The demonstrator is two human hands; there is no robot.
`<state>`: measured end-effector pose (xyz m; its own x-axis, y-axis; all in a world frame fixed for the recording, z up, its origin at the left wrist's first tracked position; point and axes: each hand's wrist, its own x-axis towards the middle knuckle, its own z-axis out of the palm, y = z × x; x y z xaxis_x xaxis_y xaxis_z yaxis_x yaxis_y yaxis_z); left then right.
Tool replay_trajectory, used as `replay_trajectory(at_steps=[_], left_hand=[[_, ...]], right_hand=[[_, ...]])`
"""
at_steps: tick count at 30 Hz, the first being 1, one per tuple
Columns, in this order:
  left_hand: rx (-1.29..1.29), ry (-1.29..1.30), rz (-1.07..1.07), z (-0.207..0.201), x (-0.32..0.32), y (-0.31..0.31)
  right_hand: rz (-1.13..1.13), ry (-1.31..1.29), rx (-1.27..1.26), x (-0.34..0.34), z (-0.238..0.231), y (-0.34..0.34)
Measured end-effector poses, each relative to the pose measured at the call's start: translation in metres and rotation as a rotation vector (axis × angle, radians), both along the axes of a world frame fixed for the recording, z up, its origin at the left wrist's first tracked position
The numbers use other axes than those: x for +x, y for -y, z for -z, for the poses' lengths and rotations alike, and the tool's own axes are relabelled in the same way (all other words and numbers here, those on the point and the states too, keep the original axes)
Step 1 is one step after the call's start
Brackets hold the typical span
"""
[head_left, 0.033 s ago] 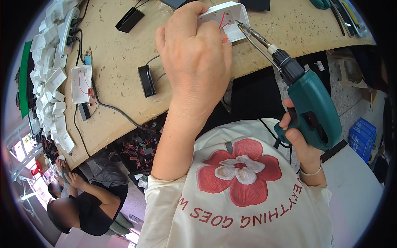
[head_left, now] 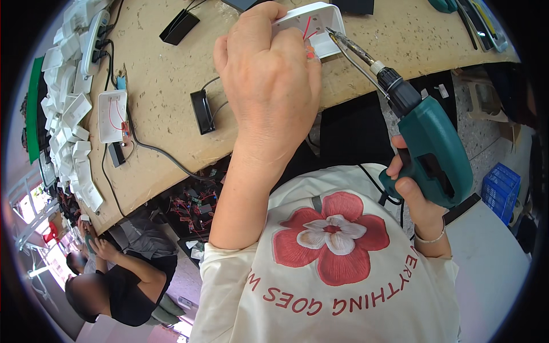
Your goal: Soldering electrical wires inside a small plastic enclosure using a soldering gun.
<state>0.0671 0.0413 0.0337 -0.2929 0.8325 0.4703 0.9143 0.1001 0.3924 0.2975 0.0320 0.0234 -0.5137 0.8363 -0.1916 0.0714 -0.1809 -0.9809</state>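
Here's the worktop [head_left: 400, 48], tan and speckled, its near edge slanting up from the near left corner toward the right. All down its left edge runs a long heap of white cases [head_left: 71, 108], piled on one another, with a white power strip [head_left: 94, 46] beside them, black plugs in it.

Now the green soldering gun [head_left: 440, 148], out past the near edge, and the right hand [head_left: 409, 177] has it: fingers wrapped round the handle, a firm grip, barrel aimed up and left. On the other side, the left hand [head_left: 271, 74], back of the hand up, its grip closed over the left side of the white case [head_left: 320, 26]; the fingertips are mostly hidden. That case sits above the worktop, in from the near edge; whether it rests there, I can't tell.

Over by the left edge lies a second white case [head_left: 108, 123] with red wires inside, and short of the near edge, just left of the left wrist, a black box [head_left: 203, 111]. Down to the small stuff: red wires [head_left: 309, 24] rise inside the held case, and the metal tip [head_left: 331, 32] is right beside them, contact impossible to call.
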Motion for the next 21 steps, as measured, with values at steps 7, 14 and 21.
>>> replay_trajectory(at_steps=[7,14,21], left_hand=[[0.222,0.239,0.059,0.009,-0.004,0.008],[0.154,0.395,-0.062,0.003,0.007,-0.007],[0.093,0.084,-0.014,-0.002,0.002,-0.006]], right_hand=[[-0.049,0.021,0.109,0.006,-0.004,0.000],[-0.003,-0.002,0.163,0.013,-0.004,0.004],[0.012,0.025,0.116,0.006,-0.001,0.003]])
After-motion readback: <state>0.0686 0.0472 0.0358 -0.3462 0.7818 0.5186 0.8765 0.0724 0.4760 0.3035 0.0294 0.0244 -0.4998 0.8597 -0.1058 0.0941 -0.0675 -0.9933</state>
